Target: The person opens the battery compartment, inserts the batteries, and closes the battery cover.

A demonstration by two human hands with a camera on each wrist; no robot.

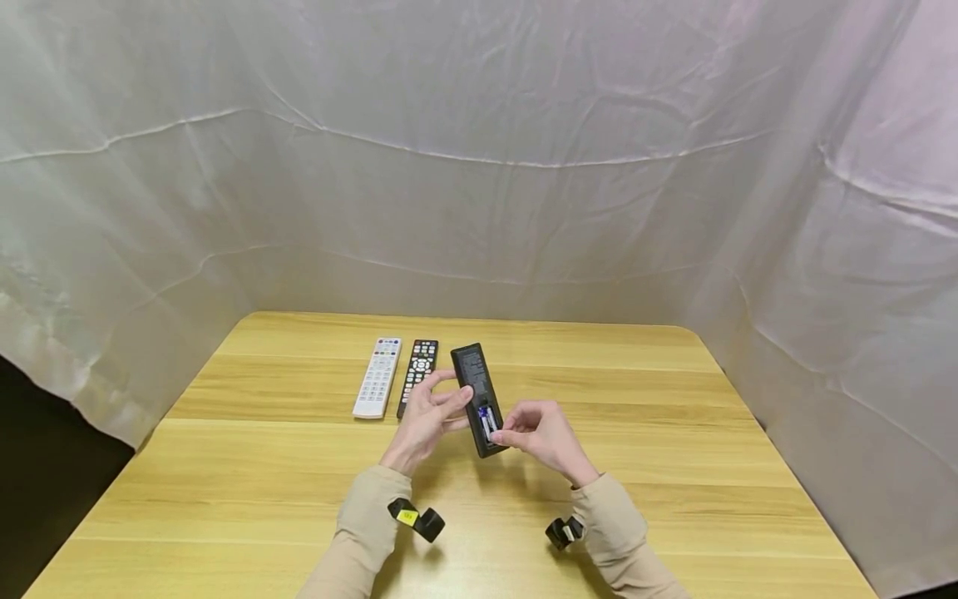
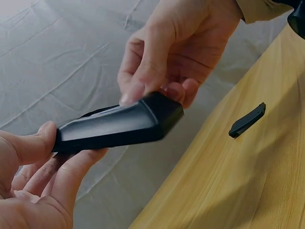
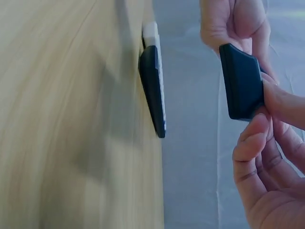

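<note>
My left hand (image 1: 428, 420) grips a black remote control (image 1: 473, 374) by its side, thumb on the back face and fingers beneath. The back faces up, and its battery compartment stands uncovered, with blue-and-silver batteries (image 1: 487, 418) in it. My right hand (image 1: 544, 434) reaches to the compartment end; thumb and forefinger pinch at a battery there, their tips hiding part of it. In the left wrist view, its other fingers curl beside the remote's end. A small black cover (image 2: 247, 120) lies on the wooden table (image 2: 271, 157).
Left of the hands, a white remote control (image 1: 377, 378) and a second black remote (image 1: 419, 370) with pale buttons lie side by side on the table. My left hand overlaps the second one in the head view. Grey-white curtains (image 1: 479, 208) hang behind and beside the table.
</note>
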